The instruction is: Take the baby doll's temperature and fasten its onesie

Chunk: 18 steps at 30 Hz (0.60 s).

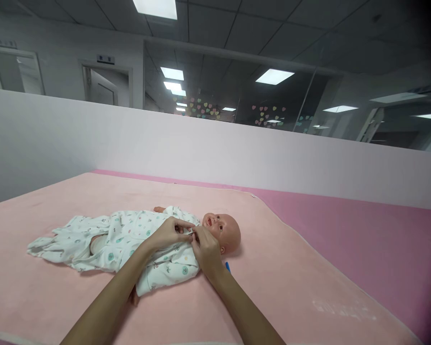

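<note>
A baby doll [224, 230] lies on its back on a pale pink blanket [273, 268], head to the right. It wears a white patterned romper [122, 237]. My left hand [168, 233] and my right hand [205, 249] meet at the doll's chest just below the chin. Both pinch the romper's collar edge between thumb and fingers. The doll's legs stretch to the left inside the loose cloth. One small doll hand pokes out behind the collar.
The blanket covers a darker pink surface [373, 239] that runs to the right. A white partition wall [201, 143] stands close behind. A small blue object [227, 266] peeks out beside my right wrist. Glass office walls rise beyond.
</note>
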Available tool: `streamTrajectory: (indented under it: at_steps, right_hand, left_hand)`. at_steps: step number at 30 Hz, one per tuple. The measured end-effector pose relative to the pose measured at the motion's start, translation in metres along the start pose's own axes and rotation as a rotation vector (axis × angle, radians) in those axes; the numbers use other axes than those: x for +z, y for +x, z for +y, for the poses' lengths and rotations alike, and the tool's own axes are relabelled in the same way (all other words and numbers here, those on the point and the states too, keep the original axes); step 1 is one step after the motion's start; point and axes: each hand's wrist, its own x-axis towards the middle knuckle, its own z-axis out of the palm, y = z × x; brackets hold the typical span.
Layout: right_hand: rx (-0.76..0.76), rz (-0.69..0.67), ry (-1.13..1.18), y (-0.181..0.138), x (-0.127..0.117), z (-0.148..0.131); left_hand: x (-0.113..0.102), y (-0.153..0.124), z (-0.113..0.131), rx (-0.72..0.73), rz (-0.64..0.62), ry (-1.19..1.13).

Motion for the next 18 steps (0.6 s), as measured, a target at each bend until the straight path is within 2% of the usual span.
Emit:
streamTrajectory:
  at_steps: [4,12,18]
  right_hand:
    - [0.000,0.016,-0.036,0.000,0.002,0.000]
    - [-0.004,0.000,-0.014,-0.003,0.004,0.003]
    - [0.068,0.014,-0.010,-0.004,0.008,0.001]
  left_hand:
    - [-0.001,0.001,-0.002,0.041,-0.025,-0.021]
    - [0.001,0.005,-0.012,0.048,0.057,0.104]
    - [0.004,0.005,-0.010,0.072,0.067,0.158]
